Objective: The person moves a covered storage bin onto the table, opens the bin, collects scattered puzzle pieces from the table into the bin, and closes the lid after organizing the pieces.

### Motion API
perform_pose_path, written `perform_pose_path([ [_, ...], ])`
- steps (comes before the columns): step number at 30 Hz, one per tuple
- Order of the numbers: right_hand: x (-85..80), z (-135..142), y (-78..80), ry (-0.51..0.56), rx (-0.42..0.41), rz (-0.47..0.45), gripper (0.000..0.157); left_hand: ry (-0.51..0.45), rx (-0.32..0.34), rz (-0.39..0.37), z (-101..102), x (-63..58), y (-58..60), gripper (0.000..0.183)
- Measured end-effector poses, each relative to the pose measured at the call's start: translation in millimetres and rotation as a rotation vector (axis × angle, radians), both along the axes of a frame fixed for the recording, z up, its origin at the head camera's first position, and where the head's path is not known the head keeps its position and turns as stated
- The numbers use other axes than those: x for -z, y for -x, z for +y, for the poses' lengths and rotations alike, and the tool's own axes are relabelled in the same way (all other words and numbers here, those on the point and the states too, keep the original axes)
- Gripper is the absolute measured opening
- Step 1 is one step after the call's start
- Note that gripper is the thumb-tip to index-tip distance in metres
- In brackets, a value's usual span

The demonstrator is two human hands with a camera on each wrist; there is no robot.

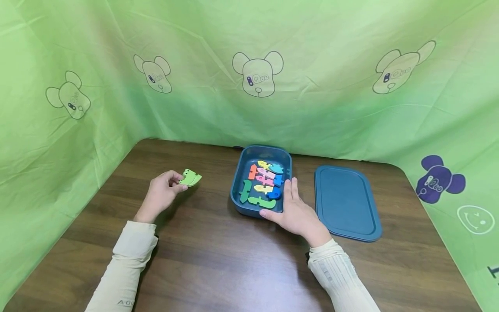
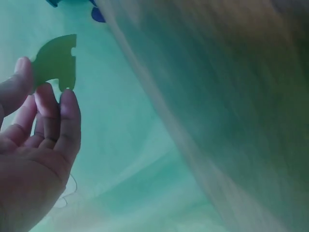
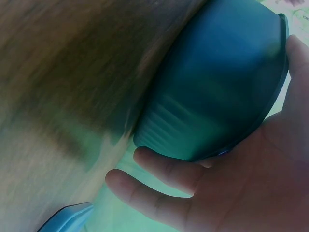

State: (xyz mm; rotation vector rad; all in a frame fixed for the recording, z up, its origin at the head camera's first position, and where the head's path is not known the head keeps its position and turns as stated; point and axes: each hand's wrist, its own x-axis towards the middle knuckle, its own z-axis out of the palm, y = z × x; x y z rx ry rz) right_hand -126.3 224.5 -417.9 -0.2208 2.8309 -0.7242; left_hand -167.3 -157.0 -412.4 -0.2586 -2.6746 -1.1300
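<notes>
My left hand (image 1: 160,194) pinches a flat light green puzzle piece (image 1: 189,177) between thumb and fingertips, over the left part of the table. In the left wrist view the piece (image 2: 57,63) shows a curved edge and small notches. My right hand (image 1: 298,215) rests against the near right corner of a blue box (image 1: 236,201), fingers straight along its side, thumb at the near rim. The right wrist view shows those fingers (image 3: 159,200) beside the box's outer wall (image 3: 207,92). Inside the box lie several colored notched pieces, among them a dark green one (image 1: 245,191) and an orange one (image 1: 252,171).
A blue lid (image 1: 347,201) lies flat on the wooden table (image 1: 210,264), right of the box. Green cloth (image 1: 202,108) printed with bear heads hangs behind the table and along both sides.
</notes>
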Motion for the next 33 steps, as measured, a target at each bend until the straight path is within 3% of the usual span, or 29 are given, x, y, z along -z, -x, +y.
perform_pose_path([
  [8,-1.8,-1,-1.2,0.007,0.005,-0.003,0.125,-0.120,0.046,-0.048,16,-3.8,1.8,0.020],
  [33,0.5,1,-0.8,0.006,0.007,0.004,0.127,-0.214,0.207,-0.070,83,-14.5,16.1,0.015],
])
